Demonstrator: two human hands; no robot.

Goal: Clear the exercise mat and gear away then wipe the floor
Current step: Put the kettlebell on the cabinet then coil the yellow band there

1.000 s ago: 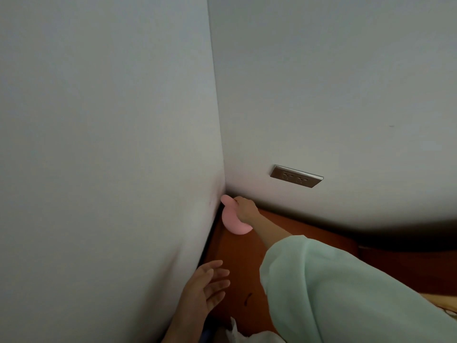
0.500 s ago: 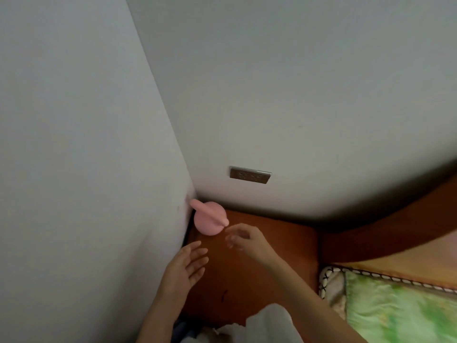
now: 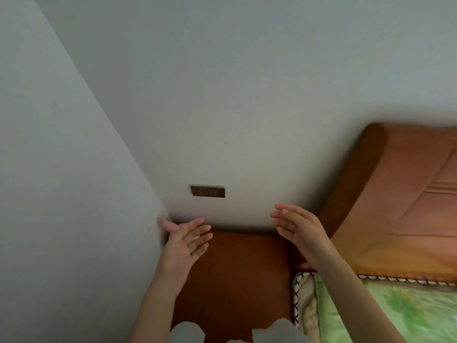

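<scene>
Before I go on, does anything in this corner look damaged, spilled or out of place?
Only small marks: a dark scratch on the brown nightstand top and faint scuffs on the wall by the corner. Both hands, left hand and right hand, are open and hold nothing.

A blurred pale-pink tip (image 3: 167, 226) shows at about 8 o'clock in the view, low in the corner where the two walls (image 3: 74, 169) meet the brown top (image 3: 237, 268). It lies against the 9 o'clock edge of the left hand (image 3: 184, 243), whose spread, straight fingers cover the corner. It may be gear or that hand's thumb; I cannot tell which. Anything behind the palm is hidden.
</scene>
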